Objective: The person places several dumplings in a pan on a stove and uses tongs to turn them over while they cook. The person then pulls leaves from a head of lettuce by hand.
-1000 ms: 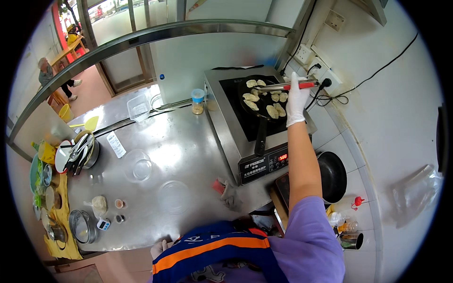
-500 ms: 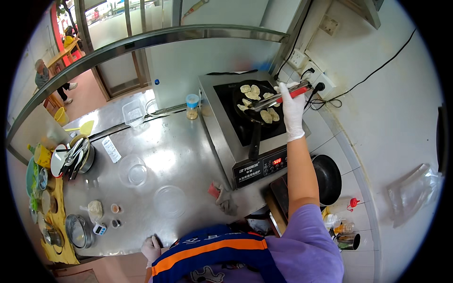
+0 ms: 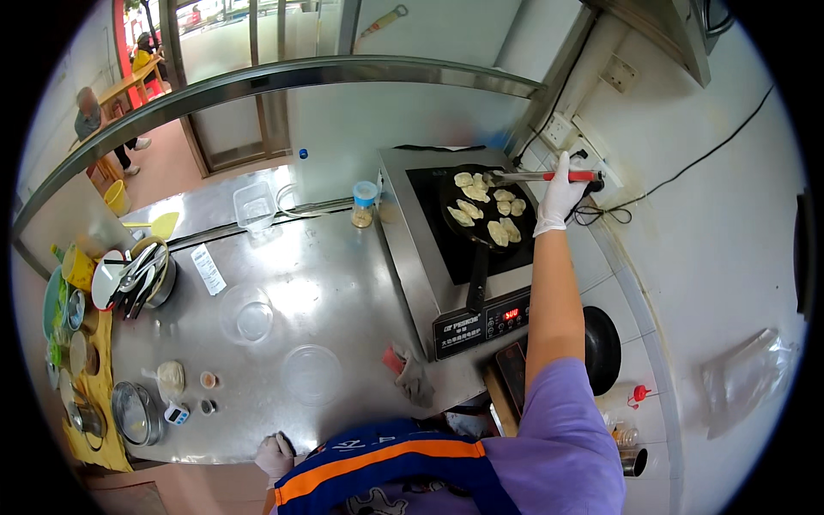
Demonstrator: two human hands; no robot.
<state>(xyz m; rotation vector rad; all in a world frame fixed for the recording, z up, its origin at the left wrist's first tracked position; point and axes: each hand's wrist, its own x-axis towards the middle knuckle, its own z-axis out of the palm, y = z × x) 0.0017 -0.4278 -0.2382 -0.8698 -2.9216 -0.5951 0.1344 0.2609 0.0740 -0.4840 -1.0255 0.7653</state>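
Tongs [image 3: 536,177] clamped in my right hand [image 3: 558,196], tips hovering over the dumplings [image 3: 489,210] in the pan [image 3: 482,219] on the cooker [image 3: 455,257] — I'm turning them, probably; next needs a gentle pinch. Left hand [image 3: 275,455] is resting at the counter [image 3: 283,292] edge, empty I think. Since before, tongs have swung leftward.

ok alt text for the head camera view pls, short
Seen from above, a person's gloved right hand holds red-handled tongs over a black frying pan of pale dumplings on an induction cooker. The gloved left hand rests at the near edge of a steel counter with empty clear containers.
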